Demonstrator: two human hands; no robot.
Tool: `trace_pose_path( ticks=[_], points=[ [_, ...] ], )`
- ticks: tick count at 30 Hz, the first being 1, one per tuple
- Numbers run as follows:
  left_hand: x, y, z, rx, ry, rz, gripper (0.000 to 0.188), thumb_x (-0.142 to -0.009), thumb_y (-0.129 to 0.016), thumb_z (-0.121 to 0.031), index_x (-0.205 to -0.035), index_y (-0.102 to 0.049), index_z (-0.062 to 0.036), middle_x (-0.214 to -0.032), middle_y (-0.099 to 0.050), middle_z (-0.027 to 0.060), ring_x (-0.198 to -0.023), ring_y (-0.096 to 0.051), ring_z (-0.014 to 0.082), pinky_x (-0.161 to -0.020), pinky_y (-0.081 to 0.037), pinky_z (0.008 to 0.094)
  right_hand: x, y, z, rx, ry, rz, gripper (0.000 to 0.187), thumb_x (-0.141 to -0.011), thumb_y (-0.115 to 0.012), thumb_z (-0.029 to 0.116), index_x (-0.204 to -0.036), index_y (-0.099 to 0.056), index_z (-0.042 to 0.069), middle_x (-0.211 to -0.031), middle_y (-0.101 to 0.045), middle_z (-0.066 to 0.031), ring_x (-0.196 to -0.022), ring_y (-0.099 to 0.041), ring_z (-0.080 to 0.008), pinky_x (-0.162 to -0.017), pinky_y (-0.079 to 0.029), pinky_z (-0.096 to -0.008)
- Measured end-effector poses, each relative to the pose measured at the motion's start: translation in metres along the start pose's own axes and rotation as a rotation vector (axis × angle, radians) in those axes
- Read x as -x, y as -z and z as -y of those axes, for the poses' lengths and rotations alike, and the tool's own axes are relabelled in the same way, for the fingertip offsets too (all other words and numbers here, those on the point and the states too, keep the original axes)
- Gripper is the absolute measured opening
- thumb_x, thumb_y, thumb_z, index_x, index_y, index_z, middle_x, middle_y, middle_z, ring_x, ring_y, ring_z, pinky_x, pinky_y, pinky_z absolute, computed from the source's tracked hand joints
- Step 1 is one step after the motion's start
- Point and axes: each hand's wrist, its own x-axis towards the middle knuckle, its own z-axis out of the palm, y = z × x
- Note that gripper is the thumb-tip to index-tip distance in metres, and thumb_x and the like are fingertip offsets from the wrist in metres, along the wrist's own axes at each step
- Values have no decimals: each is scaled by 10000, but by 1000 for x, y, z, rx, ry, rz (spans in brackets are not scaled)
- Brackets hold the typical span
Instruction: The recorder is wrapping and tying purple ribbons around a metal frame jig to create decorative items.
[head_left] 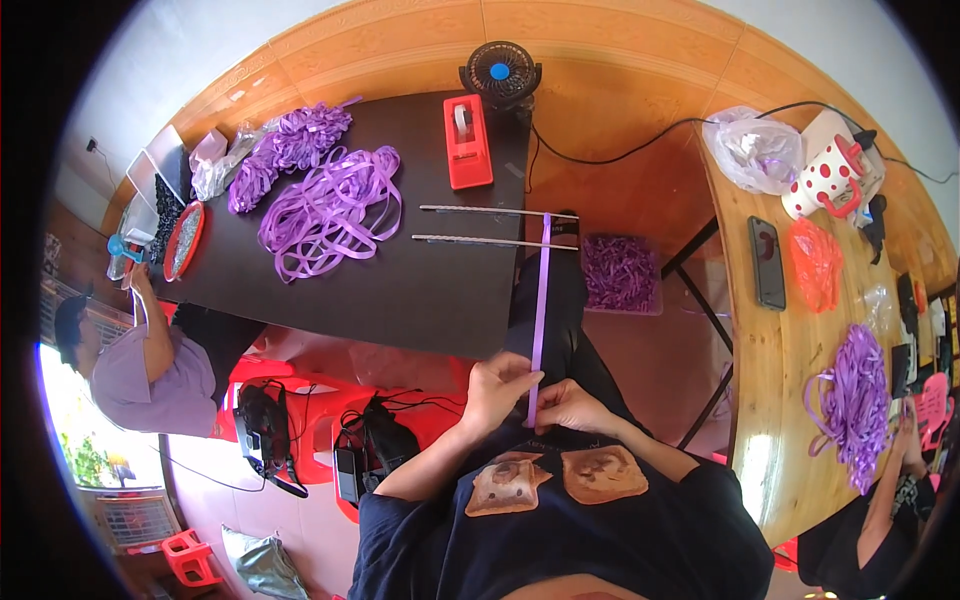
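Note:
A narrow purple ribbon runs from two thin metal rods down to my hands in front of my body. The rods, a far one and a near one, stick out past the dark table's right edge, and the ribbon crosses both near their tips. My left hand pinches the ribbon at its edge. Just to the right and a little lower, my right hand has its fingers closed on the ribbon near its lower end. The fingertips partly cover the ribbon there.
On the dark table lie a loose purple ribbon pile and a red tape dispenser, with a small fan behind. A bin of purple pieces stands below. The wooden table holds a phone. People sit at both sides.

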Motion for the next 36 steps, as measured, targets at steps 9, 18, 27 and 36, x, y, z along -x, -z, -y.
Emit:
trace_pose_path(
  ticks=[9, 18, 27, 36],
  points=[
    [-10, -13, -2, 301, 8, -24, 195, -800, -690, 8, -991, -652, 24, -855, -645, 41, -770, -590, 84, -694, -490, 209, -6, 6, -5, 70, 4, 32, 87, -747, -744, 75, -767, -689, 10, -671, -651, -39, -617, -601, -93, -609, -477, -218],
    [-18, -7, 2, 394, 42, 14, 55, -814, -688, -21, -864, -670, -9, -798, -642, 25, -719, -572, 73, -654, -450, 205, -3, 16, 6, 210, 169, -110, 49, -761, -689, 44, -772, -674, -1, -682, -648, -52, -602, -592, -99, -590, -466, -233],
    [-14, -12, -11, 424, -30, 7, 47, -798, -699, -1, -784, -664, -29, -714, -618, -9, -636, -520, 44, -573, -396, 188, -32, 37, 110, 1630, 1455, -878, 339, -649, -704, 116, -987, -682, 128, -1075, -590, -101, -936, -576, -250, -756, -406, -351],
    [-13, -2, -15, 743, 279, 144, 89, -798, -710, -56, -863, -657, -28, -764, -613, 5, -681, -535, 78, -616, -400, 212, -24, 24, 107, 1822, 1479, -634, 252, -684, -655, 144, -918, -700, 60, -1033, -648, -46, -964, -583, -201, -699, -400, -298]
  ],
)
